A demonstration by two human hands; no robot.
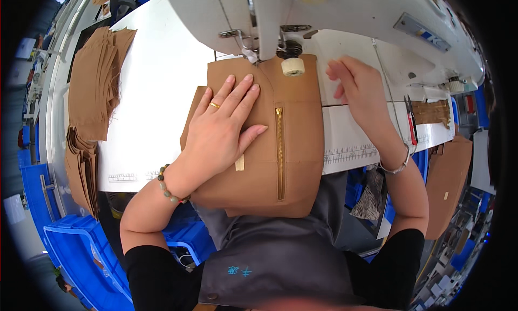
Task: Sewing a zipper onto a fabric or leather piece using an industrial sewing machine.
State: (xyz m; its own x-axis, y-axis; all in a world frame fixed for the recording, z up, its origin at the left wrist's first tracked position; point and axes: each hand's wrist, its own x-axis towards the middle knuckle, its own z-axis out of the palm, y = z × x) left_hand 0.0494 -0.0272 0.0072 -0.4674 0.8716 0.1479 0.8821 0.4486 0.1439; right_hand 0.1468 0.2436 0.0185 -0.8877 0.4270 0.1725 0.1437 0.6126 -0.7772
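A brown fabric panel (302, 143) lies under the needle of a white sewing machine (372, 14) and hangs over the table's front edge toward my lap. A brass zipper (280, 149) runs lengthwise down it, and a curved seam line shows near the needle. My left hand (224, 114) rests flat on the panel's left part, fingers spread toward the presser foot. Partly under that wrist is a small pale label (239, 163). Raised to the right of the panel, my right hand (353, 84) has its fingers curled together near the machine head; whether they hold anything is hidden.
Stacks of cut brown fabric (94, 84) lie at the table's left. Red-handled scissors (412, 124) and a dark brown fabric piece (431, 112) sit at the right. More brown panels (449, 184) hang beyond. Blue bins (81, 257) stand below left. A ruler strip (350, 153) marks the front edge.
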